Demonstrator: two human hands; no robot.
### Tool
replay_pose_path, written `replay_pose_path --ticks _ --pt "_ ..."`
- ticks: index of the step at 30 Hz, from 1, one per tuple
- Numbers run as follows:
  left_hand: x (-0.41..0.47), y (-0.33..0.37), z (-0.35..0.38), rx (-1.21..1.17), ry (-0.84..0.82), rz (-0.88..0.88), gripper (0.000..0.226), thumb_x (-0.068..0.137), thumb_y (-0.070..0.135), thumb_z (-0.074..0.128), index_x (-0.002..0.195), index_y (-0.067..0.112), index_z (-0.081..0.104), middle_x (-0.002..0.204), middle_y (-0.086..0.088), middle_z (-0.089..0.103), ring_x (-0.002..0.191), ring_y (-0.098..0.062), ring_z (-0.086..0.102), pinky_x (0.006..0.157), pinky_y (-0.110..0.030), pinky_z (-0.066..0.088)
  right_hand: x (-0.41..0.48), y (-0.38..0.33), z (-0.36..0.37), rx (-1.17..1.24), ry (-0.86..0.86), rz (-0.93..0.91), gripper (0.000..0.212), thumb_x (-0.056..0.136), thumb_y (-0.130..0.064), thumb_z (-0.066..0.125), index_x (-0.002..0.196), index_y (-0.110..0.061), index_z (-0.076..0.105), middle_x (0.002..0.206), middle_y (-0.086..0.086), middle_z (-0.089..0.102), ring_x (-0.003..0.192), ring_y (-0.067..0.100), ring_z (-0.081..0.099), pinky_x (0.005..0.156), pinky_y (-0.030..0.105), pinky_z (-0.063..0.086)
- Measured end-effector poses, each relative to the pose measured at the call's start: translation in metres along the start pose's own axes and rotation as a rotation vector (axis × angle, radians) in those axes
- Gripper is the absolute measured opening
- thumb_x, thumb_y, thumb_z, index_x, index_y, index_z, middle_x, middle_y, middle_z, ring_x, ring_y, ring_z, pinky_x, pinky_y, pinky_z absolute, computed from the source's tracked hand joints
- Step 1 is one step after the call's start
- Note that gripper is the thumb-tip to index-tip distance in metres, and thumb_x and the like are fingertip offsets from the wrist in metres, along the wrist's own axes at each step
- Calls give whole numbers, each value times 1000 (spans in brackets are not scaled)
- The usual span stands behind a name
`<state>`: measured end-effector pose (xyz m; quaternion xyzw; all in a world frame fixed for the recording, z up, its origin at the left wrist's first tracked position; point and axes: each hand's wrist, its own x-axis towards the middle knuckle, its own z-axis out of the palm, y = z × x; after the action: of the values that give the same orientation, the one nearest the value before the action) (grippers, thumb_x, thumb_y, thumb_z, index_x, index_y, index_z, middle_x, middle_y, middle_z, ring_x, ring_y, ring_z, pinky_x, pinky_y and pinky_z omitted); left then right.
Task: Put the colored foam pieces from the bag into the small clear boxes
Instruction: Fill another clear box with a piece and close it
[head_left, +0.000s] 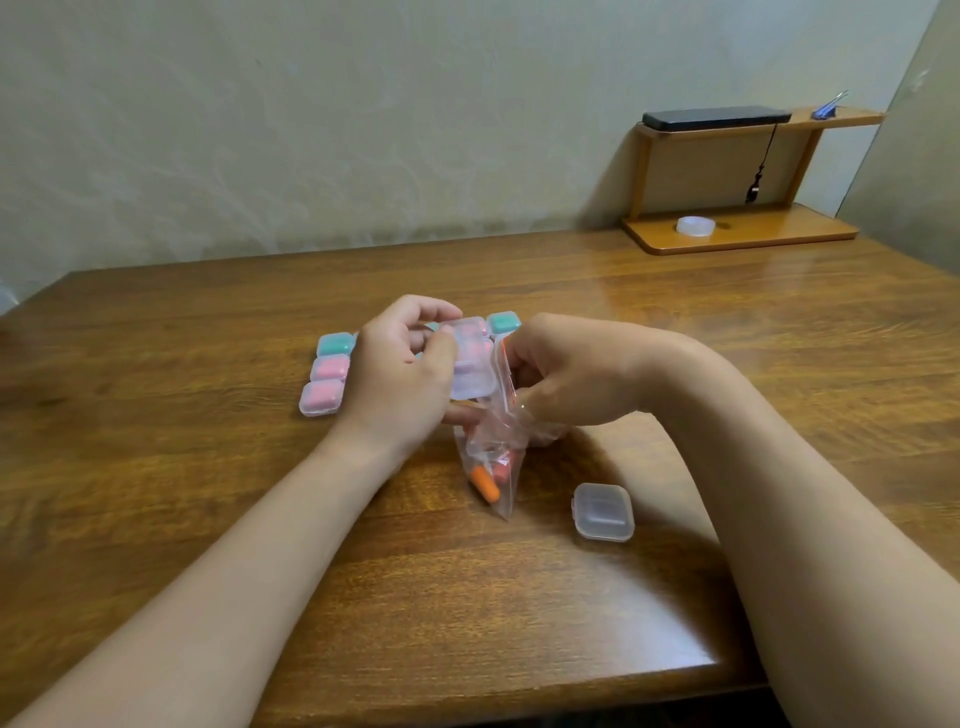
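Over the table (208, 467), left grip (400, 374) holds box (471, 375); right grip (566, 374) pinches bag (493, 462).

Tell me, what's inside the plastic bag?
Orange foam pieces lie at the bottom of the bag. Its top is bunched under the right hand, so anything there is hidden.

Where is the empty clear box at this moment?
Head view: the empty clear box lies on the table, just right of the bag, beside the right forearm.

Shelf (737, 236), tape roll (695, 225), phone (716, 117).
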<state>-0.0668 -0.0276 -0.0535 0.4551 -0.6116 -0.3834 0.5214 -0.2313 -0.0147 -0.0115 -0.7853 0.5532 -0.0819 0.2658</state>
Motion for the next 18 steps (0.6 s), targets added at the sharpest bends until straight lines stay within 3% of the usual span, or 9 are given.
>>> replay_pose_path --ticks 3,6,7,12,18 --pt "-2 -2 2 59 -46 -4 28 99 1 47 92 23 63 54 10 53 57 -17 64 48 -44 60 -2 0 -2 11 -5 7 3 84 -19 67 85 -16 69 70 -2 66 59 8 58 49 18 42" --pt "-1 -4 1 89 -48 21 27 97 4 49 92 25 64 59 -2 53 72 -48 65 52 -56 60 -3 -1 -4 16 15 14 6 85 -16 64 85 -18 70 70 -3 65 59 8 58 49 18 42" --pt "0 -5 0 96 -53 25 26 96 6 50 91 26 65 58 -1 54 74 -49 65 53 -60 59 -4 -1 -4 13 25 15 8 84 -14 62 83 -17 70 69 -4 64 58 7 56 49 18 42" --pt "-1 -1 0 87 -72 -30 23 101 3 46 98 19 63 51 12 51 54 -15 64 52 -53 61 -7 0 -8 34 84 15 14 85 -13 61 75 -20 68 64 -9 60 57 5 54 53 20 45" --pt "-1 -1 1 77 -74 -25 24 100 1 45 97 17 62 48 13 46 49 -10 56 49 -49 60 -13 3 -17 150 251 19 11 83 -12 65 78 -13 74 74 0 74 73 13 70 74 37 59"
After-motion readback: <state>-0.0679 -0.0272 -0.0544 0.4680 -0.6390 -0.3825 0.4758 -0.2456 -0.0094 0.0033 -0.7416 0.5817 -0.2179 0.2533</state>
